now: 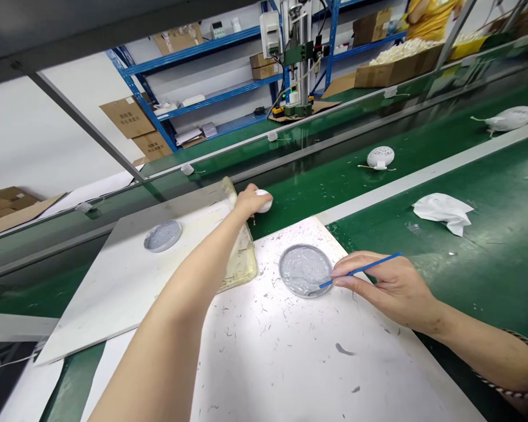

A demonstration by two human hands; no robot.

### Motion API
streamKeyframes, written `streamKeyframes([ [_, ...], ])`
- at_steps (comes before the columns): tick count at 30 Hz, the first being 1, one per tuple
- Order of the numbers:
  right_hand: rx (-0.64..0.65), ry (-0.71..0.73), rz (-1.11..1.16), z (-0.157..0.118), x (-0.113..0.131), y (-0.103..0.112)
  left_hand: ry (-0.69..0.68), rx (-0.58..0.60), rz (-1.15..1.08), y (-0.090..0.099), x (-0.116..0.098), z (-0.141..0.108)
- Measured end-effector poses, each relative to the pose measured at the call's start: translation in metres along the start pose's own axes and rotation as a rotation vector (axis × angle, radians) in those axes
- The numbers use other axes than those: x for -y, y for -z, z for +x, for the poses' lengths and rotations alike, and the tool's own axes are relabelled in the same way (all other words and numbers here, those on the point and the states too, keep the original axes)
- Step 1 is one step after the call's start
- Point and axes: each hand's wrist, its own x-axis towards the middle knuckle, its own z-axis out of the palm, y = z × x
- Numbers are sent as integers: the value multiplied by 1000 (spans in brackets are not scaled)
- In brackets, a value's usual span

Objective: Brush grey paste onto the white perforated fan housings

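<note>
My left hand [249, 202] reaches forward past the white board, its fingers closed on a small white part [264, 201] above the green belt. Between the thumb and fingers of my right hand [385, 284] is a thin blue stick [372, 265]. Its lower end touches the grey paste in a round shallow dish [305, 270]. This dish sits on a white sheet [264, 351] marked with grey smears and specks. Another round dish [162, 236] with grey content rests on the white board [127, 275] at the left.
Along the green belt [317, 187] lie a white perforated oval part [381, 157] with wires, another white part [510, 118] and a crumpled white cloth [443, 212]. Behind stand blue shelves [202, 50], a machine [299, 64], a carton of white pieces [396, 67] and a person in yellow [431, 20].
</note>
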Motion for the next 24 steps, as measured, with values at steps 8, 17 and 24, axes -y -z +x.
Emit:
streamKeyframes([
  [8, -137, -369, 228, 0, -10, -8, -6, -18, -949, 78, 24, -66],
  [17, -361, -947, 850, 10, -32, -14, -72, 96, -1127, 71, 50, -137],
  [24, -397, -1031, 954, 11, -32, -11, -157, 81, -851, 58, 48, -161],
])
